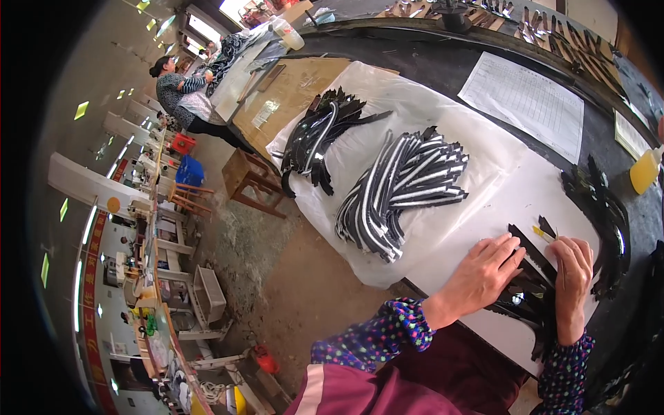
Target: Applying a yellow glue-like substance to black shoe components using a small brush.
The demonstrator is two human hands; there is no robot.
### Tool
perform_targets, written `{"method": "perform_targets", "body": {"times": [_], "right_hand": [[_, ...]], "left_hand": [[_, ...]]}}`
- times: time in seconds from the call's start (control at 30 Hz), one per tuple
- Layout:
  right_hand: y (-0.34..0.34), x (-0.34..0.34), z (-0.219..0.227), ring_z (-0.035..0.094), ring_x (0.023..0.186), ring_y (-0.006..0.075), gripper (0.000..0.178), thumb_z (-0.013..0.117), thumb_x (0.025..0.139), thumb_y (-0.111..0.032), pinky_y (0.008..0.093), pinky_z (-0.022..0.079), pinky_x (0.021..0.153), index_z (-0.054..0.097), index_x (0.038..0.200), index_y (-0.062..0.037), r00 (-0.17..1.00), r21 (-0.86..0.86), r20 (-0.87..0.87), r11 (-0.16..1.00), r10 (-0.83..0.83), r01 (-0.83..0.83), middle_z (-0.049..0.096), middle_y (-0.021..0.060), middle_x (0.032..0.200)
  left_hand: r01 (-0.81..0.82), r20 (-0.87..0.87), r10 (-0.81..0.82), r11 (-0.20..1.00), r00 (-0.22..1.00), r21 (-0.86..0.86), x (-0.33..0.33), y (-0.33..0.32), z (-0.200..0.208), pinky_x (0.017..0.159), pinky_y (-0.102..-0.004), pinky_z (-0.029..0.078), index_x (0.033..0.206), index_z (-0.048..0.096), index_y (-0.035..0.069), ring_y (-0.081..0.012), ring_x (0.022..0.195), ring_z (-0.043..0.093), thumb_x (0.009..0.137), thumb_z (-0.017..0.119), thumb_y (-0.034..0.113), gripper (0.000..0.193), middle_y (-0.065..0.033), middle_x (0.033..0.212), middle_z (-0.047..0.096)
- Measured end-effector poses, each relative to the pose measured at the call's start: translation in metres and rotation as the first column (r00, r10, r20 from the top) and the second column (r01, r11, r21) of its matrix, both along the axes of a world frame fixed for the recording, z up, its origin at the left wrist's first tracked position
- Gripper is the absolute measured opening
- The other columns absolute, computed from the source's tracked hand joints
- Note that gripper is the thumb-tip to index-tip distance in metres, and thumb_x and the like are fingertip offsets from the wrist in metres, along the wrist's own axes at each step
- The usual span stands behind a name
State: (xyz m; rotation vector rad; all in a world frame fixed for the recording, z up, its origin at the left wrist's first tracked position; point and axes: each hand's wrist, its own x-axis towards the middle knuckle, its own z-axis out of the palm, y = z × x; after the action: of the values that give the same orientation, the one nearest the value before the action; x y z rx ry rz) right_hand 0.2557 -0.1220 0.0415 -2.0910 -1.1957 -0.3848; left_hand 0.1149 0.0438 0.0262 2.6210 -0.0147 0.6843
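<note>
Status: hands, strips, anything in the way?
Left hand on dark strips. Right hand beside it, at a yellow-tipped tool. Striped bundle on plastic sheet, apart from both hands, seemingly not in the way.

Near strips [531, 252]: plain black
Little tool [543, 234]: yellow
Big bundle [408, 180]: black with white stripes
Far pile [299, 143]: black, one white line
Sleeves [370, 342]: dark blue with pink and green dots
Clothes [360, 398]: dark red, pale pink band
Paper [529, 97]: white, thin grid lines
Worktop [415, 59]: black
</note>
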Motion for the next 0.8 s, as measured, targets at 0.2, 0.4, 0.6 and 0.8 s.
{"method": "perform_targets", "body": {"times": [0.2, 0.4, 0.6, 0.8], "right_hand": [[0.003, 0.000, 0.009, 0.063, 0.094, 0.0316, 0.017, 0.065, 0.080, 0.002, 0.0405, 0.047, 0.085, 0.067, 0.096, -0.0010, 1.000, -0.020, -0.012, 0.999, -0.027, 0.026, 0.069, 0.0121, 0.099], [0.006, 0.004, 0.024, 0.064, 0.089, 0.0312, 0.021, 0.067, 0.077, 0.008, 0.0391, 0.052, 0.078, 0.067, 0.096, -0.0014, 0.996, 0.041, -0.086, 0.999, -0.014, 0.018, 0.066, 0.0119, 0.095], [0.010, -0.015, 0.039, 0.067, 0.081, 0.0286, 0.028, 0.065, 0.082, 0.015, 0.0329, 0.057, 0.069, 0.067, 0.105, -0.0007, 0.842, 0.091, -0.532, 0.995, 0.090, -0.049, 0.065, 0.0137, 0.102], [0.029, -0.013, 0.025, 0.067, 0.084, 0.0297, 0.030, 0.066, 0.081, 0.014, 0.0340, 0.056, 0.071, 0.065, 0.107, -0.0015, 0.847, 0.076, -0.513, 0.990, 0.141, -0.119, 0.065, 0.0137, 0.104]], "left_hand": [[-0.011, -0.049, 0.011, 1.000, 0.999, 0.016, -0.001, 0.000, 0.009, 0.103, -0.0412, 0.043, 0.128, 0.064, 0.002, -0.0278, 0.126, 0.057, 0.092, 0.068, 0.017, 0.039, -0.0132, 0.134, 0.061], [0.000, -0.118, 0.004, 0.999, 0.993, 0.032, -0.001, 0.004, 0.014, 0.104, -0.0414, 0.043, 0.134, 0.061, 0.005, -0.0274, 0.128, 0.056, 0.093, 0.066, 0.016, 0.042, -0.0118, 0.135, 0.060], [0.015, -0.189, -0.008, 0.999, 0.982, 0.036, -0.003, 0.003, 0.013, 0.108, -0.0418, 0.039, 0.135, 0.060, 0.007, -0.0274, 0.130, 0.055, 0.094, 0.065, 0.019, 0.043, -0.0113, 0.137, 0.059], [-0.038, -0.206, 0.048, 0.998, 0.977, 0.049, -0.005, 0.003, 0.016, 0.109, -0.0429, 0.036, 0.136, 0.060, 0.008, -0.0257, 0.128, 0.054, 0.096, 0.065, 0.024, 0.044, -0.0104, 0.137, 0.058]]}}
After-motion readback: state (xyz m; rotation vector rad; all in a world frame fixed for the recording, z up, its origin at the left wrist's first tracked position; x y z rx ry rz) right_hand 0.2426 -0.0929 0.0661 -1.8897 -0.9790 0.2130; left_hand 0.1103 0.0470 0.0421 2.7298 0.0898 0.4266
